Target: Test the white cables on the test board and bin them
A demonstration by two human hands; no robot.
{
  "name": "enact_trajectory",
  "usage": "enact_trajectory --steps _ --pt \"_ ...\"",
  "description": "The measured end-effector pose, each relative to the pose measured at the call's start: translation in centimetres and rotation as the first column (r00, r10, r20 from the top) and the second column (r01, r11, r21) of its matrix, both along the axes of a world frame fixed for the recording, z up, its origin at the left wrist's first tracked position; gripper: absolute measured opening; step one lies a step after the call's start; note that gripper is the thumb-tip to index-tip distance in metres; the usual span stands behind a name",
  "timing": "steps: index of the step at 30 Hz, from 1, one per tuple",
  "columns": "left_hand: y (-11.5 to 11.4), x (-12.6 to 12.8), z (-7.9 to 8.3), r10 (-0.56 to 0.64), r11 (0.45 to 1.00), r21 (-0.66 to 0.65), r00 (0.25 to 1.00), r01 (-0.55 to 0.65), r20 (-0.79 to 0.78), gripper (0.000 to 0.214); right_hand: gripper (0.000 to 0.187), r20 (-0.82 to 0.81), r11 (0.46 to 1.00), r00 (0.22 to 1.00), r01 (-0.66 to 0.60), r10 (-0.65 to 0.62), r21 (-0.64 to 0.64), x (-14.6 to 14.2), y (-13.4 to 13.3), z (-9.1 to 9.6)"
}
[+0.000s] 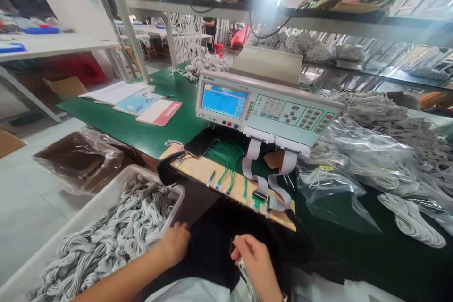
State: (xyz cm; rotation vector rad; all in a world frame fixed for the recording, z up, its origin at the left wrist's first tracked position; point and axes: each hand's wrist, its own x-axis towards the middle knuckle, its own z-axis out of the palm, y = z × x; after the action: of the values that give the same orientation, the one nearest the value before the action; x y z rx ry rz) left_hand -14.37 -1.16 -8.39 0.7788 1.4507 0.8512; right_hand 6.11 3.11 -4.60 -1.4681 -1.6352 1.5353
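Note:
My right hand (254, 260) is closed over my lap, with a bundle of white cable (247, 283) hanging from under its fingers. Beside the right rim of a white plastic crate (180, 193) is my left hand (177, 242), smeared by motion, its fingers not clear. Coiled grey-white cables (123, 231) fill the crate. In front of me a wooden board (198, 167) carries small connectors and green wires (231, 170). Flat grey ribbon cables (252, 155) run from the board up to a tester (269, 108) with a lit blue screen.
Booklets (159, 112) lie on the green table (184, 89) to the left of the tester. Clear plastic bags (332, 188) and piled cables (385, 122) cover the right side. A shelf bar (219, 7) crosses above. A plastic-lined carton (78, 155) stands left.

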Motion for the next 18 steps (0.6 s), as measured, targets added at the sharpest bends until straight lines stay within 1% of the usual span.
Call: enact_trajectory --steps 1,2,3,4,5,6,7,8,9,10,11,12,13,14,15,16,17,18 --pt "-0.3 -0.5 -0.2 -0.034 0.999 -0.024 0.999 0.034 -0.006 0.021 0.032 -0.008 0.999 0.999 0.048 -0.048 0.012 -0.1 0.2 0.0" --pt "-0.5 -0.5 -0.3 -0.09 0.994 -0.058 0.996 0.091 0.022 0.021 0.03 -0.004 0.994 0.996 0.085 -0.085 0.063 -0.2 0.4 0.1" --pt "-0.5 0.1 -0.2 -0.17 0.978 -0.107 0.98 0.18 0.101 0.022 0.027 0.012 0.983 0.996 0.09 -0.093 0.159 -0.4 0.5 0.2" --pt "-0.3 1.1 0.0 -0.233 0.947 -0.163 0.943 0.275 0.236 0.028 0.024 0.035 0.955 0.998 0.047 -0.059 0.293 -0.6 0.5 0.3" --pt "0.1 2.3 0.3 -0.245 0.914 -0.209 0.884 0.348 0.399 0.036 0.021 0.07 0.897 0.997 -0.056 0.028 0.439 -0.9 0.3 0.5" --pt "0.7 3.7 0.6 -0.202 0.878 -0.246 0.782 0.412 0.589 0.043 0.02 0.123 0.8 0.98 -0.198 0.156 0.566 -1.2 0.0 0.8" --pt "1.5 5.0 1.0 -0.118 0.869 -0.27 0.702 0.416 0.703 0.044 0.019 0.183 0.677 0.94 -0.334 0.287 0.656 -1.4 -0.3 1.0" --pt "2.2 6.2 1.3 -0.041 0.873 -0.284 0.638 0.397 0.769 0.041 0.019 0.237 0.555 0.891 -0.431 0.388 0.711 -1.5 -0.8 1.2" --pt "2.9 7.1 1.6 0.011 0.894 -0.277 0.602 0.351 0.798 0.037 0.019 0.265 0.469 0.855 -0.476 0.446 0.744 -1.5 -1.2 1.3" --pt "3.5 7.8 1.9 0.032 0.924 -0.251 0.595 0.289 0.803 0.032 0.018 0.257 0.444 0.852 -0.468 0.457 0.764 -1.2 -1.6 1.3" --pt "3.9 8.3 2.2 0.025 0.949 -0.207 0.602 0.236 0.798 0.028 0.016 0.206 0.486 0.886 -0.407 0.415 0.773 -0.7 -1.9 1.2" --pt "4.1 8.6 2.5 0.001 0.969 -0.152 0.617 0.193 0.787 0.026 0.015 0.125 0.578 0.941 -0.294 0.314 0.761 -0.1 -2.1 1.0" --pt "4.1 8.8 2.8 -0.023 0.983 -0.098 0.638 0.154 0.769 0.025 0.014 0.029 0.698 0.987 -0.133 0.159 0.703 0.6 -2.1 0.8" --pt "3.9 8.9 3.0 -0.049 0.99 -0.054 0.662 0.134 0.748 0.024 0.012 -0.051 0.801 0.998 0.049 -0.023 0.597 1.4 -2.0 0.5" --pt "3.7 9.1 3.2 -0.076 0.989 -0.031 0.681 0.144 0.728 0.025 0.011 -0.1 0.859 0.976 0.219 -0.195 0.463 2.2 -1.8 0.3" --pt "3.3 9.4 3.4 -0.092 0.988 -0.023 0.693 0.155 0.715 0.026 0.011 -0.122 0.875 0.938 0.347 -0.325 0.338 3.0 -1.5 0.2" --pt "3.0 9.6 3.5 -0.1 0.985 -0.027 0.701 0.168 0.706 0.027 0.014 -0.136 0.873 0.908 0.419 -0.397 0.248 3.5 -1.2 0.1" --pt "2.7 10.0 3.6 -0.102 0.983 -0.037 0.71 0.177 0.697 0.029 0.019 -0.155 0.878 0.897 0.439 -0.415 0.189 4.0 -1.0 0.0"
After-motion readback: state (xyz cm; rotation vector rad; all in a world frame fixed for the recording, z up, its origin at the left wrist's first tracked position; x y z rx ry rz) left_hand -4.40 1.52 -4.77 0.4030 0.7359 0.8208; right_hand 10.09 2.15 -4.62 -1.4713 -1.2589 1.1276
